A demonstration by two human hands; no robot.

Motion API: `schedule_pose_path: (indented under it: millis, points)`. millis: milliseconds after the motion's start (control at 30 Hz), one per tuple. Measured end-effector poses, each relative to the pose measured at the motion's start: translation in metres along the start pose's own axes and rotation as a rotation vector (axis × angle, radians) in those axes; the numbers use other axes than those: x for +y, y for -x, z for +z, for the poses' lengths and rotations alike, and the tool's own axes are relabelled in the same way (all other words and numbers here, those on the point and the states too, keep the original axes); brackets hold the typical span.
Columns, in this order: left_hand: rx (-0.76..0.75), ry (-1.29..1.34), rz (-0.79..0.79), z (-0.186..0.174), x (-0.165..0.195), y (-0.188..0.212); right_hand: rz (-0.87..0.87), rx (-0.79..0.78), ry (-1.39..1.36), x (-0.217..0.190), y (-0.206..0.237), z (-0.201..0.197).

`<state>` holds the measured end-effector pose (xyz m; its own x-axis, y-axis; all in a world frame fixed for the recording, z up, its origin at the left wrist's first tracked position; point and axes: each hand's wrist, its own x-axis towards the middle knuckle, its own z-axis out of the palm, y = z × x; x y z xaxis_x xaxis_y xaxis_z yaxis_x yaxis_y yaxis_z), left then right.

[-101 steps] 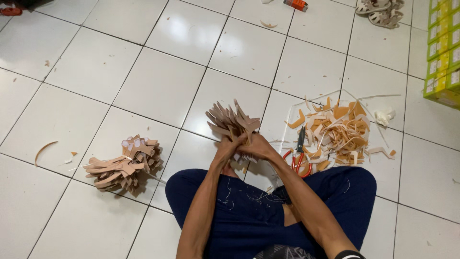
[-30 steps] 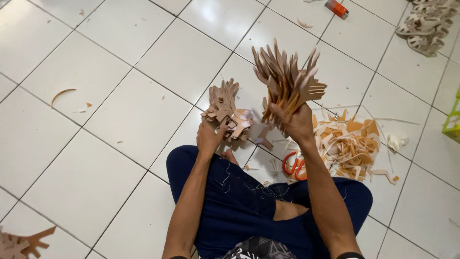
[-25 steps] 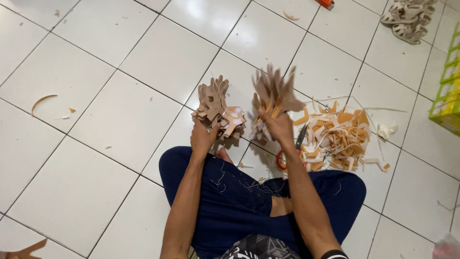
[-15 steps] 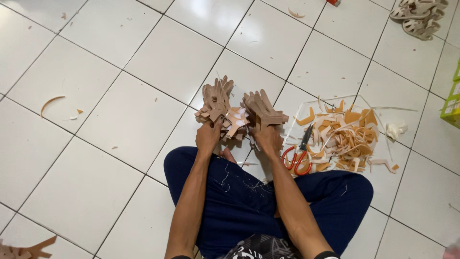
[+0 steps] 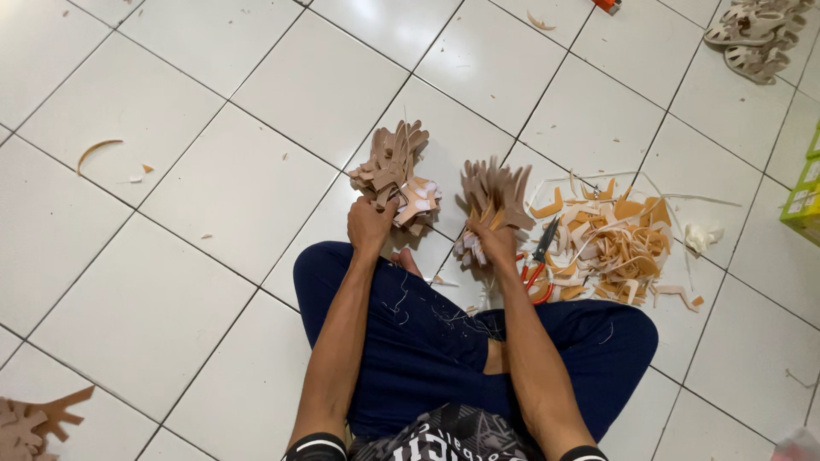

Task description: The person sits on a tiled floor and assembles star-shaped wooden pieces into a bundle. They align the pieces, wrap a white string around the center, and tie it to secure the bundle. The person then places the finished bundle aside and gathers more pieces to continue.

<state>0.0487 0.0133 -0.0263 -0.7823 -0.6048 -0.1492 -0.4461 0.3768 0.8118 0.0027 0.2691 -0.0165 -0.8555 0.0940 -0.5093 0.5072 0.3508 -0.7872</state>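
Left hand (image 5: pixel 369 226) is clenched around the base of a tan bundle of cut-outs (image 5: pixel 393 171); the pieces fan upward and outward past the fingers, with small pale tabs showing at the bundle's right edge. Right hand (image 5: pixel 495 243) is clenched on a second bundle (image 5: pixel 494 195) of the same material, its pointed strips splaying above the knuckles. The two bundles are held just beside each other, apart, over the floor in front of the person's crossed legs in dark blue trousers (image 5: pixel 427 350).

Surface: white glazed floor tiles (image 5: pixel 213 188) with dark grout lines, lightly littered with small offcuts. Right of the right hand lies a heap of orange-tan scrap strips (image 5: pixel 615 239), curled and tangled, and red-handled scissors (image 5: pixel 536 271) rest at its near edge, close to the right hand. A curved trimming (image 5: pixel 98 149) lies well apart at left. More tan cut-outs (image 5: pixel 34 418) sit at the bottom-left corner. Pale sandals (image 5: pixel 752 38) lie at top right; a yellow-green crate (image 5: pixel 807 196) shows at the right edge.

Material: thin, flat, matte sheet, leather-like, cut into branching pronged shapes.
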Motion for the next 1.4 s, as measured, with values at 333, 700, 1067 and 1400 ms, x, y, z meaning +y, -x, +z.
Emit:
schedule_pose_path:
  millis: [333, 700, 1067, 1400]
  points:
    - [0.002, -0.082, 0.017, -0.005, 0.001, 0.021, -0.157, 0.041, 0.015, 0.024, -0.010, -0.007]
    - [0.352, -0.208, 0.552, -0.008, -0.002, 0.031, -0.142, 0.035, 0.086, 0.015, -0.001, -0.008]
    - [-0.050, 0.025, 0.325, -0.032, -0.005, -0.016, -0.177, 0.050, 0.087, 0.014, -0.002, -0.010]
    - [0.091, 0.110, 0.546, -0.010, -0.040, -0.028, -0.188, 0.030, 0.089, 0.016, -0.006, -0.012]
